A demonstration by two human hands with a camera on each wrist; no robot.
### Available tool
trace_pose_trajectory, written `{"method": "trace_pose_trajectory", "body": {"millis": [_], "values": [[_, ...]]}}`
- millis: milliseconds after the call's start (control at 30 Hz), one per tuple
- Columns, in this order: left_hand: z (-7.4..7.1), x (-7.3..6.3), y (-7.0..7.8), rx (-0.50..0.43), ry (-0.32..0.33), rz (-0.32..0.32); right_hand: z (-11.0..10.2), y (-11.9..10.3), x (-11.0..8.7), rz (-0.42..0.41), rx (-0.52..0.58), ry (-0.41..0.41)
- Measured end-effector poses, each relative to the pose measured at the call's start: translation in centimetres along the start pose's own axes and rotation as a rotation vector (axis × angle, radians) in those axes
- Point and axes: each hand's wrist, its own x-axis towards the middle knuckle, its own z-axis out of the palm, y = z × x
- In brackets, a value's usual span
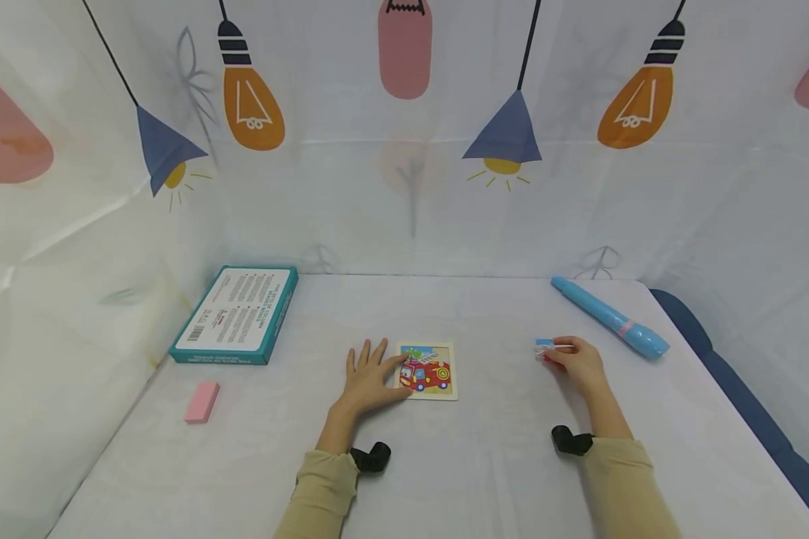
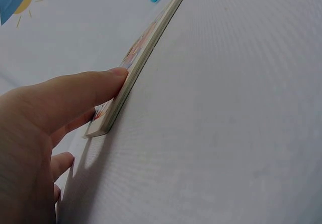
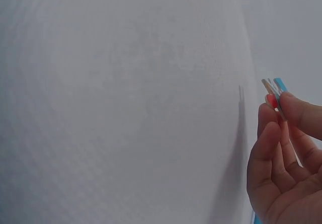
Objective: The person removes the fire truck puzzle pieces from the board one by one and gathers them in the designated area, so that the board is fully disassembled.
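A small square jigsaw puzzle [image 1: 445,378] with a red fire engine picture and a pale wooden frame lies on the table. Over its left side my left hand [image 1: 367,385] spreads its fingers, the thumb and index finger resting on the board. In the left wrist view the thumb [image 2: 108,83] touches the board's edge [image 2: 146,58]. My right hand [image 1: 583,367] pinches small flat puzzle pieces [image 1: 544,346], blue, white and red, to the right of the board. The right wrist view has these puzzle pieces [image 3: 275,89] between thumb and fingers, raised off the table.
A teal and white box [image 1: 236,311] lies at the back left, with a pink eraser-like block [image 1: 202,403] in front of it. A light blue tube-shaped thing [image 1: 607,316] lies at the back right. Behind the table hangs a printed white curtain [image 1: 337,202].
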Motion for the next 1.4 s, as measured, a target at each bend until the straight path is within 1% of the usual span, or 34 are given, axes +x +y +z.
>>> {"method": "trace_pose_trajectory", "body": {"millis": [167, 367, 467, 633, 900, 967, 1000, 1133, 1200, 1267, 1400], "values": [[0.0, 0.0, 0.0, -0.005, -0.002, 0.001, -0.4, 0.2, 0.0, 0.021, -0.007, 0.004], [0.1, 0.0, 0.0, -0.003, 0.0, -0.002, -0.8, 0.8, 0.1, 0.027, 0.073, 0.001], [0.0, -0.1, 0.0, -0.005, 0.001, -0.003, -1.0, 0.8, 0.1, 0.039, 0.096, -0.002], [-0.1, -0.1, 0.2, -0.004, -0.001, -0.001, -1.3, 0.9, 0.0, 0.07, 0.089, -0.004], [-0.2, -0.1, 0.2, -0.003, -0.004, -0.003, -1.5, 1.0, 0.0, 0.09, 0.08, 0.009], [-0.2, -0.1, 0.2, -0.003, -0.005, -0.003, -1.5, 1.1, 0.1, 0.088, 0.041, 0.025], [-0.1, -0.1, 0.1, -0.001, -0.005, -0.002, -1.4, 1.2, 0.1, 0.076, -0.008, 0.041], [-0.1, -0.1, 0.1, -0.003, -0.008, -0.003, -1.2, 1.3, 0.2, 0.005, -0.266, 0.128], [-0.1, -0.1, 0.0, -0.009, -0.011, -0.005, -1.0, 1.4, 0.2, -0.027, -0.369, 0.171], [-0.2, -0.1, 0.1, -0.015, -0.011, -0.006, -0.9, 1.4, 0.2, -0.046, -0.41, 0.19], [-0.1, -0.1, 0.1, -0.01, -0.013, -0.002, -0.7, 1.2, 0.0, -0.056, -0.408, 0.21]]}}
